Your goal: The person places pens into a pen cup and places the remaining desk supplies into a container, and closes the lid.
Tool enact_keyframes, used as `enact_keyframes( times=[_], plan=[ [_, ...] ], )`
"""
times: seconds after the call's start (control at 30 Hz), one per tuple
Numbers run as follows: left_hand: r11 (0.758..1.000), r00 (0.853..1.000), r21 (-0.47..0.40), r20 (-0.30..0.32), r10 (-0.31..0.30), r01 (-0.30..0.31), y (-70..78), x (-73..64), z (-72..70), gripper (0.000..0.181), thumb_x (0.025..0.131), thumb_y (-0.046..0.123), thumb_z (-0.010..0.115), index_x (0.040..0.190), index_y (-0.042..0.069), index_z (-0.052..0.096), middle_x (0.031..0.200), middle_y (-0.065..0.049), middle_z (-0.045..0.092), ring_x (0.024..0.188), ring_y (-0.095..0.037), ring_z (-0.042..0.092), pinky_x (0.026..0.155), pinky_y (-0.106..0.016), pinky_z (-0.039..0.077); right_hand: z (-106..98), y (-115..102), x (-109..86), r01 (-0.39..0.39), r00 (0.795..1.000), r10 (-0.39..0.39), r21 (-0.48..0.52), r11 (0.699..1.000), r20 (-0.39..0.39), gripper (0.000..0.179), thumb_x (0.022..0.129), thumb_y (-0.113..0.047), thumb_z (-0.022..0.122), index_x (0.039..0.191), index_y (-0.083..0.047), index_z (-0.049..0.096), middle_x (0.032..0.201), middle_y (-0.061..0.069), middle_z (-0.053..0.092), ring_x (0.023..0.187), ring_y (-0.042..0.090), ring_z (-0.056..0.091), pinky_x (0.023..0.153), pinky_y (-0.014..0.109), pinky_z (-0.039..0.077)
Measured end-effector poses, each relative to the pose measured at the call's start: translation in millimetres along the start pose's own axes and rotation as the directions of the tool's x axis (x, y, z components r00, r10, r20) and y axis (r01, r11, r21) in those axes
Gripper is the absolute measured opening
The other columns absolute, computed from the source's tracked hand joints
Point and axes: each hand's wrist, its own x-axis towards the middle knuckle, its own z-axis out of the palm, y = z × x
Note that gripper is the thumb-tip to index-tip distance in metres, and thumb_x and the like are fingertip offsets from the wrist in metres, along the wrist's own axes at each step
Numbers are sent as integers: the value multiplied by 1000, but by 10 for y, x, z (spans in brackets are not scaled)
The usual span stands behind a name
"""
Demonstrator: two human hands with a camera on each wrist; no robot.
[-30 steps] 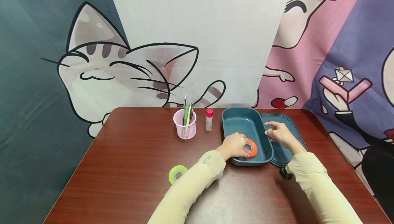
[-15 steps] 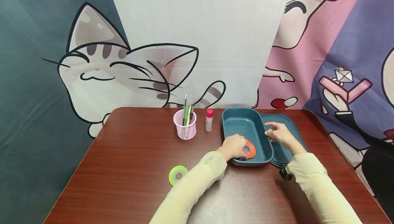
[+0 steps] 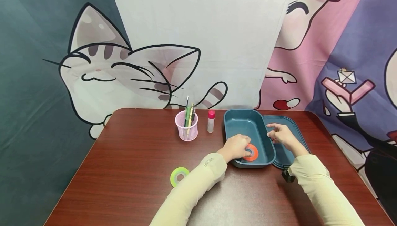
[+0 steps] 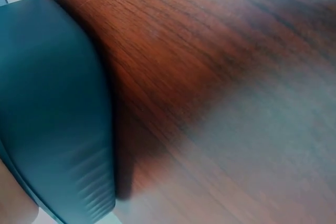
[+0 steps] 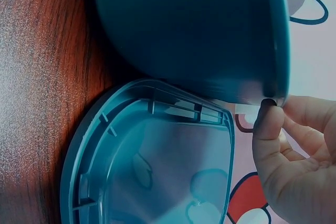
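Note:
My left hand [image 3: 236, 147] reaches into a teal plastic box [image 3: 248, 124], its thumb and fingers spread apart at an orange tape roll [image 3: 255, 153]. The roll lies flat near the box's front left corner, its left part hidden by the hand. On the box's right side, my right hand [image 3: 281, 135] pinches the rim between thumb and index finger; the right wrist view shows these fingers [image 5: 270, 121] at the edge. In the left wrist view, the outer wall of the box [image 4: 52, 93] fills the left side.
Partly tucked beside the box lies its teal lid [image 3: 286, 155]. Left of the box stand a glue stick [image 3: 211, 121] with a red cap and a pink mesh cup [image 3: 187, 135] holding several pens. A green tape roll [image 3: 175, 175] rests near my left sleeve.
The orange tape roll has gone from tilted in my left hand to flat in the box. My left fingers have spread away from it. The right hand stays at the rim.

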Motion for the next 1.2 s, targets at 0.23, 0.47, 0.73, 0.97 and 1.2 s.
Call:
enact_keyframes(
  times=[0.23,0.47,0.73,0.97,1.2],
  plan=[
    [997,947,-55,-320,34,-54,-124,-51,-97,43,81,38,60,118,17,58,120,4,57,110,-9,52,96,-22,38,-5,43,14,-1,1000,1,-10,1000,-7,46,86,-5,51,128,7,37,90,15,52,67,14,49,62,26,49],
    [994,782,-112,-620,-71,1,-361,-95,-242,33,78,30,64,109,18,63,114,4,60,108,-13,52,94,-28,40,-5,55,2,9,1000,-9,-7,1000,-3,47,86,-5,51,128,8,36,92,17,53,67,13,49,62,26,49],
    [967,624,-240,-744,-240,85,-674,-167,-280,39,73,21,68,111,14,61,123,-4,54,115,-22,46,97,-37,37,-9,39,-11,8,1000,-8,-9,1000,1,47,87,-6,51,129,8,35,95,20,54,69,14,49,63,27,49],
    [902,612,-417,-686,-394,113,-869,-230,-176,57,74,17,66,127,5,45,130,-12,46,119,-26,43,99,-36,36,-17,20,-6,6,1000,-6,3,1000,-1,47,86,-4,50,129,8,35,92,17,56,65,13,49,60,26,49],
    [839,626,-524,-608,-488,146,-954,-266,-34,62,76,16,66,131,5,40,129,-13,46,119,-23,45,99,-33,36,-4,13,3,9,1000,-9,-9,1000,2,47,86,-5,51,129,8,35,95,20,55,67,13,49,61,26,49]
  ],
)
